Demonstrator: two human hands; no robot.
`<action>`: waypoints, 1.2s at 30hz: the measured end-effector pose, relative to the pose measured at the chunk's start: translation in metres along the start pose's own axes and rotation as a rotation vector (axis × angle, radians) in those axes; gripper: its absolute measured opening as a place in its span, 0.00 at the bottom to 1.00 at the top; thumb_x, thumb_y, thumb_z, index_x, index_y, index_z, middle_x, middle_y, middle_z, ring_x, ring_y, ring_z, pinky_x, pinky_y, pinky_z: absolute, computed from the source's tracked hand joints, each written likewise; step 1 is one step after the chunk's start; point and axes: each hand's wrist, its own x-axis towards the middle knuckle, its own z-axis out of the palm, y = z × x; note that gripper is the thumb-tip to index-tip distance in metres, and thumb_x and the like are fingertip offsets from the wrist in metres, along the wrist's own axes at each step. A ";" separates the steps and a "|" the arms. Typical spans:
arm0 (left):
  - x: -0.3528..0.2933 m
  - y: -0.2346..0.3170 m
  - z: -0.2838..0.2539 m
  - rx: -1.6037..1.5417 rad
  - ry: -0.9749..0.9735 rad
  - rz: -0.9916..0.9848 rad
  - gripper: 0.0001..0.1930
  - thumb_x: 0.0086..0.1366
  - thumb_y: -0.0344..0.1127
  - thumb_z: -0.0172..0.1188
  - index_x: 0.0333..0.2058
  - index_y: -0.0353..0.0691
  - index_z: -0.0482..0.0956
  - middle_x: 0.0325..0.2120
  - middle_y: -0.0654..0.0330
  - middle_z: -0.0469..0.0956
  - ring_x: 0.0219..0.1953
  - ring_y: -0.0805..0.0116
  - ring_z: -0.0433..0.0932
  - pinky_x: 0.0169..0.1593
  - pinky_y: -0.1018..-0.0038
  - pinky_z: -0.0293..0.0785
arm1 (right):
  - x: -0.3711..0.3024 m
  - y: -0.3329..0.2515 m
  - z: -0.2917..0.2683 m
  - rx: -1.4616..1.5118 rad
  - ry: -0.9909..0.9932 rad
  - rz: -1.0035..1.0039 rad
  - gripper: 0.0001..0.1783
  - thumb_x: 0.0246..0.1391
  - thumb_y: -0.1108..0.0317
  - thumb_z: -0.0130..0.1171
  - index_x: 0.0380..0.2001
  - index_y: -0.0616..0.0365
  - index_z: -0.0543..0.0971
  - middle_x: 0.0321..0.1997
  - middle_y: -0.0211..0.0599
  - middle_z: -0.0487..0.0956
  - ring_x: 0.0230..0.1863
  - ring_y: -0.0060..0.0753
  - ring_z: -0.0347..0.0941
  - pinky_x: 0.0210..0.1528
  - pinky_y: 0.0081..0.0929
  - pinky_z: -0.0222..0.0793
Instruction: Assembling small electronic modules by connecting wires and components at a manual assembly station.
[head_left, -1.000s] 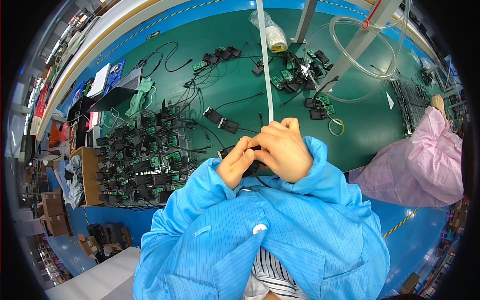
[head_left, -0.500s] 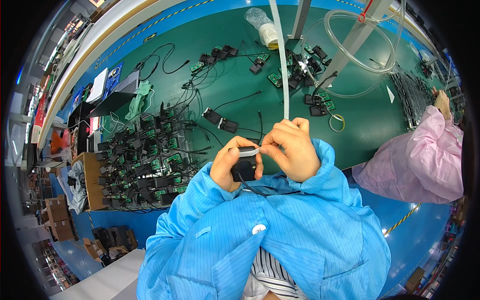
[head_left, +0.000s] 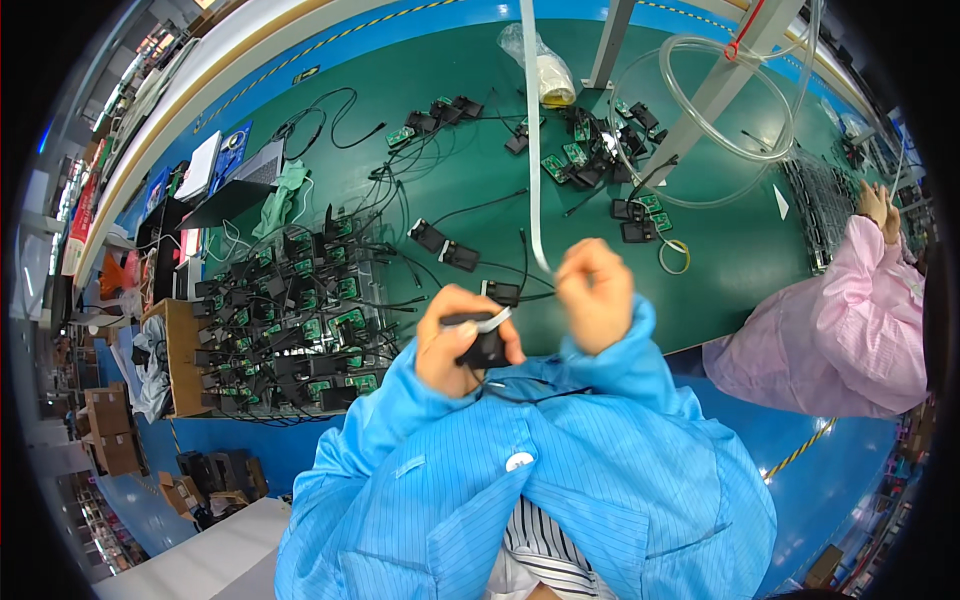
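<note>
Head view: L hand (head_left: 440, 345), just L of frame ctr, grips a black unit (head_left: 486, 348) btwn thumb & fingers. A short white strip (head_left: 494, 320) lies across unit's upper part, its long axis sloping up to the R; unit's own axis can't be told, partly behind fingers. Cable (head_left: 535, 399) runs from unit's bottom, then R over the blue coat.

R hand (head_left: 600, 300), R of ctr, fingers bunched, blurred; can't tell if it holds anything. Long white tape (head_left: 533, 150) hangs from top edge, near-vert., low end curving R to just beside R fingertips; contact unclear. So tape end sits up & R of unit, R hand much nearer to it than L.

Another black unit (head_left: 501, 292) on green table (head_left: 690, 275), btwn hands, slightly above. Full rack (head_left: 290, 310) at L.
</note>
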 end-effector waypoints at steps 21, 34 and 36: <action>0.025 0.002 0.025 0.788 -0.283 0.847 0.17 0.56 0.32 0.59 0.44 0.33 0.79 0.26 0.59 0.69 0.24 0.70 0.67 0.29 0.77 0.64 | -0.033 0.000 0.033 1.491 -0.616 0.550 0.55 0.47 0.65 0.62 0.72 0.45 0.41 0.74 0.52 0.46 0.74 0.48 0.41 0.71 0.48 0.34; 0.026 -0.022 -0.048 0.770 0.083 0.104 0.18 0.57 0.28 0.51 0.45 0.35 0.81 0.29 0.59 0.75 0.30 0.70 0.71 0.37 0.80 0.65 | -0.009 0.026 0.021 0.910 0.016 0.768 0.43 0.50 0.67 0.57 0.69 0.41 0.54 0.68 0.33 0.60 0.60 0.37 0.61 0.56 0.35 0.53; 0.036 -0.036 -0.107 0.453 0.484 0.017 0.18 0.61 0.28 0.51 0.49 0.37 0.79 0.36 0.57 0.79 0.37 0.67 0.75 0.43 0.78 0.70 | 0.000 0.051 -0.001 0.900 0.137 0.679 0.38 0.49 0.67 0.58 0.66 0.42 0.62 0.66 0.32 0.63 0.59 0.35 0.61 0.52 0.32 0.50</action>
